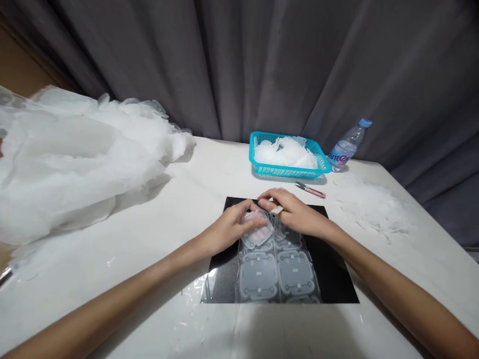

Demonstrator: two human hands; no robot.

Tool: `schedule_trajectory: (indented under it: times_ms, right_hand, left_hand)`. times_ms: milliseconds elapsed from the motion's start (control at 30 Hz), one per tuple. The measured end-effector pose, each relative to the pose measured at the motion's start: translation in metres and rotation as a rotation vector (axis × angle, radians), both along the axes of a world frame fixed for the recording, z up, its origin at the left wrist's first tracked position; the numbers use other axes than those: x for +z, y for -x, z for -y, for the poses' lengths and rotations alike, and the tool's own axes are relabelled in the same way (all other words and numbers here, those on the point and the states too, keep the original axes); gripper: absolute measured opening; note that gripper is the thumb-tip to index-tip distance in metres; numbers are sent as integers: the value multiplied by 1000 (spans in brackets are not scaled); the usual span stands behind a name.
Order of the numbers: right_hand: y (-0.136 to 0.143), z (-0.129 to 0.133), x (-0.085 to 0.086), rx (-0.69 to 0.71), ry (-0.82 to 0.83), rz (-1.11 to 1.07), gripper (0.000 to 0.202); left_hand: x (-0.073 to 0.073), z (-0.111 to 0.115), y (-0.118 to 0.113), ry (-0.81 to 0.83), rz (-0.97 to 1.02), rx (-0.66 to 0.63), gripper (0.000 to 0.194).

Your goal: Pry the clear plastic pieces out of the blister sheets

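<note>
Plastic piece (pixel 259 238) pinched in left hand (pixel 236 222); right hand (pixel 294 209), two o'clock, pinching white scrap (pixel 277 210); best tug slowly, sheet (pixel 258 280) flat.

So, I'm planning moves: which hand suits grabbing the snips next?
Probably the right hand: it is nearer the snips, though holding a small scrap; the left hand holds a translucent piece.

Glossy black mat (pixel 334 269), matt grey cloth curtain (pixel 149 55), blue plastic basket (pixel 292 172), and seemingly smooth white table (pixel 149 279).
</note>
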State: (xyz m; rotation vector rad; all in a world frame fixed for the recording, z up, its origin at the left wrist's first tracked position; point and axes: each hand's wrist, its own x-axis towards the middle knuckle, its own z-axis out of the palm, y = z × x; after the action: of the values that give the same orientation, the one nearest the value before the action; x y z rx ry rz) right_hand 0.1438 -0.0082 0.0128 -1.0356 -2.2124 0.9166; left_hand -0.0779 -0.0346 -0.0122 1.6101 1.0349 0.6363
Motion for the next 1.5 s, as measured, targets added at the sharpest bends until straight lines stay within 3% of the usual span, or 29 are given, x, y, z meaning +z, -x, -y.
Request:
schedule_trajectory:
  times_ms: [100, 167, 367, 567, 733, 800, 967, 1033, 1133, 1233, 1333, 1500]
  right_hand:
    - [5, -2, -7, 67, 207, -23, 20]
    - [3, -2, -6, 71, 256, -69, 20]
    - [-5, -1, -6, 30, 244, -90, 18]
    - [-13, -2, -2, 150, 295, -108, 19]
    - [-19, -2, 3, 175, 267, -68, 15]
    - [-18, -1, 2, 172, 248, -36, 9]
    - [-14, -5, -11, 25, 30, 197, 14]
    - [-16, -11, -18, -35, -40, 247, 16]
    - [-24, -23, -23, -108, -71, 237, 14]
    - [-35, -30, -19, -157, -57, 170, 17]
    - [-44, -26, -5, -150, -28, 44, 30]
    - [-37, 6, 19, -75, 47, -77, 24]
  left_hand:
    - [5, 0, 1, -97, -64, -39, 31]
    - [7, 0, 3, -123, -82, -63, 32]
    - [10, 2, 2, -137, -89, -55, 32]
    - [19, 12, -1, -280, -223, -63, 34]
    - [18, 13, -1, -347, -272, -46, 31]
    - [17, 14, -2, -452, -296, -92, 26]
    - [20, 25, -5, -975, -370, -359, 30]
    - [21, 28, -4, -1058, -319, -372, 28]
    - [20, 26, -1, -914, -186, -190, 15]
    - [17, 20, -1, -498, -70, 2, 12]
    - [13, 14, -5, -180, 102, 49, 22]
    - [10, 13, -10, 47, 237, 15, 28]
